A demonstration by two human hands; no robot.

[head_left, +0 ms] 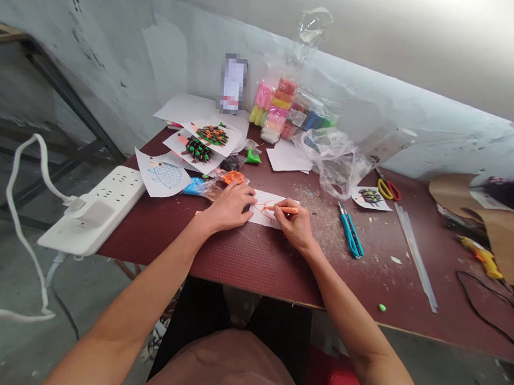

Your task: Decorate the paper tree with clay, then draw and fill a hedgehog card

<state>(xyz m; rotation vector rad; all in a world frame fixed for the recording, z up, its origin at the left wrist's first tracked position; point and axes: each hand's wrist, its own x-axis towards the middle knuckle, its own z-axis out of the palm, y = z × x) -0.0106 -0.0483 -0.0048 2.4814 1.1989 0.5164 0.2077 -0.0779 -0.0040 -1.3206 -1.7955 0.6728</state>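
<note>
"Where are the two hands?"

"At either end of the white card [262, 216]; the left hand [232, 207] lies palm down by its left edge, the thumb and fingertips reaching that border; the right hand [297, 225] covers part of its right end."

"And how are the fingers set?"

"The left ones lightly bent, with the thumb held apart; the right ones curled, thumb and forefinger pinched in a writing grip over the card."

"The arms?"

"Both bare; the left forearm [164, 262] slants in from the card's near left, the right forearm [342, 290] from its near right; the left wrist [204, 224] turns towards it."
</note>
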